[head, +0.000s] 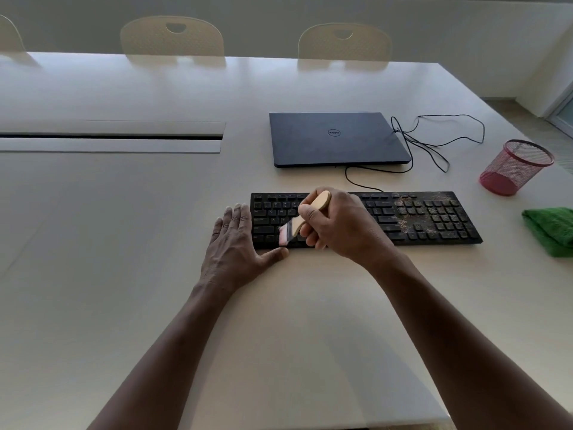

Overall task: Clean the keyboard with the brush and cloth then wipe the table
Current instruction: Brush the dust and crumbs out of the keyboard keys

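Laptop (338,138), cable (434,144), red cup (514,167) behind keyboard (434,215).

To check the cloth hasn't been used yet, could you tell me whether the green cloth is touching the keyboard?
Apart. The head view shows bare table between the green cloth and the right end of the keyboard.

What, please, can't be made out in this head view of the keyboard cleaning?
- Brush bristles: motion-blurred, contact with the keys unclear.
- Keyboard middle keys: hidden behind the right hand.
- Green cloth: cut off by the right edge.
- Key legends: mostly too small.
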`<state>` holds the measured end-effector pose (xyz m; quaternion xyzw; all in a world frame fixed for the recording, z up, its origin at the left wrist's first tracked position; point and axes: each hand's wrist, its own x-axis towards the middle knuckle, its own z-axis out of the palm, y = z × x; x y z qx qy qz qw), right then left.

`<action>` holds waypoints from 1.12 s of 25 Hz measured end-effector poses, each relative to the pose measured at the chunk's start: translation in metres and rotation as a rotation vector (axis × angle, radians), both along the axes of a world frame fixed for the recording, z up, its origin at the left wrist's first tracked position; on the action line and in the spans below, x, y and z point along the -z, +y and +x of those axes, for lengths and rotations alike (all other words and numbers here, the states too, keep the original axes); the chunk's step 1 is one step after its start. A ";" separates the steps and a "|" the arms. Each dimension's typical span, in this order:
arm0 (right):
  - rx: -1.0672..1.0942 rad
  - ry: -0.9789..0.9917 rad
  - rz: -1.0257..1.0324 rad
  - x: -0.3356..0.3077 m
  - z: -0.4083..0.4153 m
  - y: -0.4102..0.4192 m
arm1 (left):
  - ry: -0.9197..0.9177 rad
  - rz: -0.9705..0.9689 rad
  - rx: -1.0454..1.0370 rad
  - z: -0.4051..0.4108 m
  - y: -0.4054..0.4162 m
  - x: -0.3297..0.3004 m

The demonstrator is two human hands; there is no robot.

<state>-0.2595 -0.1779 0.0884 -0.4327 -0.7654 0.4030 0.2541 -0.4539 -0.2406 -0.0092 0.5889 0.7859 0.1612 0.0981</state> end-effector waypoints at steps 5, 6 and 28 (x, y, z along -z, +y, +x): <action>-0.036 0.012 0.056 0.007 -0.014 0.002 | 0.060 -0.039 0.042 -0.008 -0.005 -0.002; -0.046 -0.007 0.045 0.007 -0.015 0.003 | 0.078 -0.042 0.049 -0.009 -0.006 -0.002; -0.097 -0.204 0.041 -0.025 -0.055 0.038 | 0.112 -0.049 0.045 -0.012 -0.005 0.003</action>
